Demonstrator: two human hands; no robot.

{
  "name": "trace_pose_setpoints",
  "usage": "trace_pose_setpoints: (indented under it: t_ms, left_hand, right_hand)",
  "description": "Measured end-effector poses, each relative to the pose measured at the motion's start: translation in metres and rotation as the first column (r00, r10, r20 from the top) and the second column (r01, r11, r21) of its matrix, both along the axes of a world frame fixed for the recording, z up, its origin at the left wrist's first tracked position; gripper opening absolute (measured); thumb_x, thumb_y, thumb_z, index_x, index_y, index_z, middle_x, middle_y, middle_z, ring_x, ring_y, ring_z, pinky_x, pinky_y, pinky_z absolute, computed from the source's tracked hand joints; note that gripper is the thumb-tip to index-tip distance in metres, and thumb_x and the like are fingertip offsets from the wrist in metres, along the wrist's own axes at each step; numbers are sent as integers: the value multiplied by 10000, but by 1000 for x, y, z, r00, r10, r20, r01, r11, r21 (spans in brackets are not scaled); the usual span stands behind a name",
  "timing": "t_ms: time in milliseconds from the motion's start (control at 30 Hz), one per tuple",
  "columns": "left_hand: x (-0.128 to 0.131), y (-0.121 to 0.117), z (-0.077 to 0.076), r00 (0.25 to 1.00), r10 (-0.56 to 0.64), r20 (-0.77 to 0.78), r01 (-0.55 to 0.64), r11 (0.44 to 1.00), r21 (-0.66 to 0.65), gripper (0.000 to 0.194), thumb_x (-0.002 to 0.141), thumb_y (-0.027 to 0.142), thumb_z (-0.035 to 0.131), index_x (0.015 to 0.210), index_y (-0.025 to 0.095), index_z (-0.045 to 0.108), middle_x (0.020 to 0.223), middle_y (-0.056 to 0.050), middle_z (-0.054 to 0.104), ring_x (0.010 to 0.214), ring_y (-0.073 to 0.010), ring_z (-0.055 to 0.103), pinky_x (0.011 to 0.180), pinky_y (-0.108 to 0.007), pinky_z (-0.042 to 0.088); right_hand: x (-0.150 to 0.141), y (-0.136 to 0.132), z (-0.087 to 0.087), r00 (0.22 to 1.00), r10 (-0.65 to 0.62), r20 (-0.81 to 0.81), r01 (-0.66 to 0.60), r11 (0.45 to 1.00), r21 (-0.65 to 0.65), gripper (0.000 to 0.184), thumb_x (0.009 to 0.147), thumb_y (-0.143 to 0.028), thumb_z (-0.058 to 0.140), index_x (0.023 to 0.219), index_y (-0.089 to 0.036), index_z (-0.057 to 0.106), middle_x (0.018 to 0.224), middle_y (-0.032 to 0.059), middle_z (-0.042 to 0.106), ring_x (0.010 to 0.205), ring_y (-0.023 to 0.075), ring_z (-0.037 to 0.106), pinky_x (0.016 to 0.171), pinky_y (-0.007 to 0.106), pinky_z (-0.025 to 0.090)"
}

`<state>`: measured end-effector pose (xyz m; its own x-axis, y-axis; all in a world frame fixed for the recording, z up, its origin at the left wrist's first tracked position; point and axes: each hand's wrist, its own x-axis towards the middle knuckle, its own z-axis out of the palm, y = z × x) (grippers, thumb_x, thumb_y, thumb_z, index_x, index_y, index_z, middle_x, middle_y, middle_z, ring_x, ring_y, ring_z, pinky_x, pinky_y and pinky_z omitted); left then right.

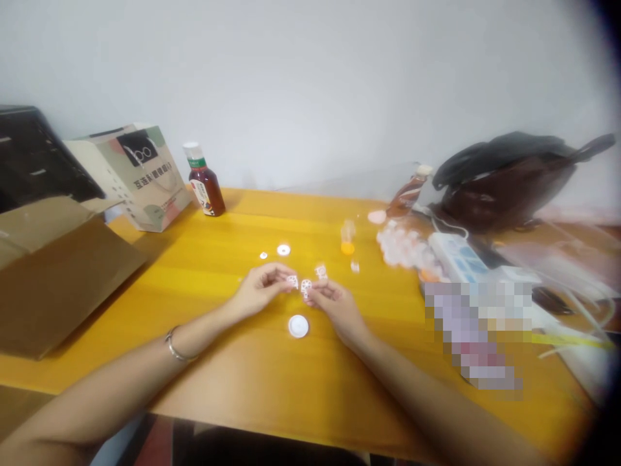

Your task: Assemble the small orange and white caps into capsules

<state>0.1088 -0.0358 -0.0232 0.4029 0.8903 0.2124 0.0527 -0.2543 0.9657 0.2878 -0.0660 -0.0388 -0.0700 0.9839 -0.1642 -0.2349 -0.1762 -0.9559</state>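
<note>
Over the middle of the yellow table (233,382), my left hand (262,286) pinches a small white openwork piece (292,281) between thumb and fingers. My right hand (337,307) pinches a similar white openwork piece (305,288), close beside the first; I cannot tell if they touch. A third white cut-out piece (321,272) lies just beyond my right fingers. Below the hands rests a round white disc (298,326). Farther off lie a white ring-like disc (283,250) and a tiny white round part (263,255).
At left stand an open cardboard box (72,278), a paper bag (145,178) and a dark red bottle (206,184). To the right are a small orange-bottomed container (348,239), a blurred pale cluster (407,249), a brown bottle (407,194), a power strip (458,255) and a dark bag (509,181).
</note>
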Motion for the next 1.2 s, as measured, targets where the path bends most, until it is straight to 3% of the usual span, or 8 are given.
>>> trace_pose_setpoints:
  t_ms: [167, 400, 667, 1200]
  left_hand:
    - [4, -6, -10, 1000, -23, -10, 23, 1000, -9, 222, 753, 242, 607, 940, 122, 601, 865, -69, 664, 781, -144, 621, 759, -273, 494]
    - [9, -5, -17, 988, 25, -151, 16, 964, 267, 185, 785, 227, 569, 946, 162, 630, 857, -53, 602, 782, -127, 580, 725, -252, 480]
    - [8, 1, -22, 985, 78, -153, -6, 908, 420, 191, 798, 220, 553, 967, 191, 637, 871, -48, 539, 775, -117, 529, 682, -241, 458]
    - [14, -6, -21, 982, 116, -149, -57, 934, 353, 212, 797, 250, 555, 976, 171, 636, 858, -64, 615, 780, -138, 585, 725, -277, 492]
  right_hand:
    - [1, 0, -1, 999, 37, -7, -37, 999, -12, 208, 595, -316, 721, 707, -163, 634, 686, -5, 674, 610, 99, 612, 712, 266, 491]
    - [2, 1, -1, 996, 83, -30, -84, 996, -12, 160, 608, -310, 713, 688, -182, 660, 686, -16, 676, 621, 100, 617, 737, 274, 496]
    - [2, 0, 1, 993, 108, -47, -109, 994, -19, 149, 627, -305, 705, 693, -179, 663, 693, -12, 672, 638, 92, 614, 747, 257, 497]
    - [3, 0, 1, 991, 122, -46, -123, 992, -19, 162, 609, -293, 719, 711, -182, 659, 722, -14, 679, 657, 94, 619, 762, 261, 496]
